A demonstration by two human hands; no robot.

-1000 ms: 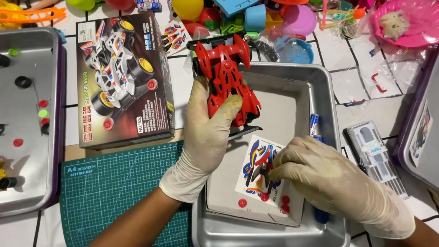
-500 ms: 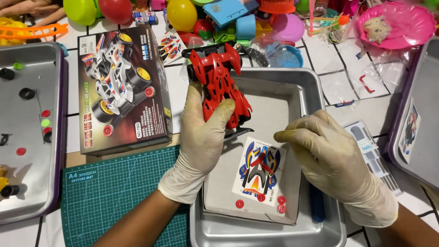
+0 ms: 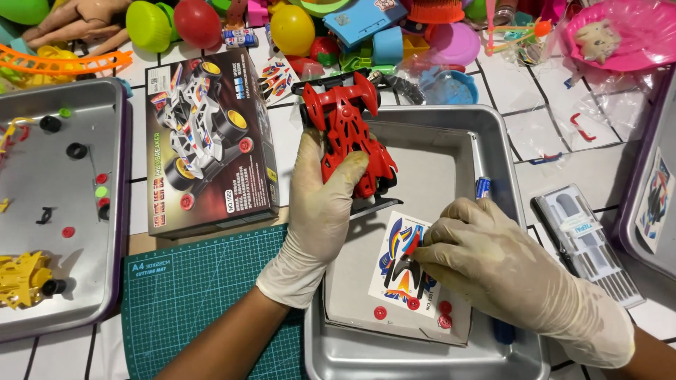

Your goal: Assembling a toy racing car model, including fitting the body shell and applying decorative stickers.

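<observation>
A: Left hand (image 3: 320, 211) grips the red car body (image 3: 350, 134), above the metal tray (image 3: 507, 162). Right hand (image 3: 486, 260)?

B: Pinching a decal off the sticker sheet (image 3: 401, 264) inside that tray. We'd flag tearing or creasing if peeled too fast.

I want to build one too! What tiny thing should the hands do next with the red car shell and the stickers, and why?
Probably lift one sticker free. The gloved right hand pinches a red piece at the colourful sticker sheet in the metal tray, while the gloved left hand holds the red plastic car shell up, which looks bare of stickers.
</observation>
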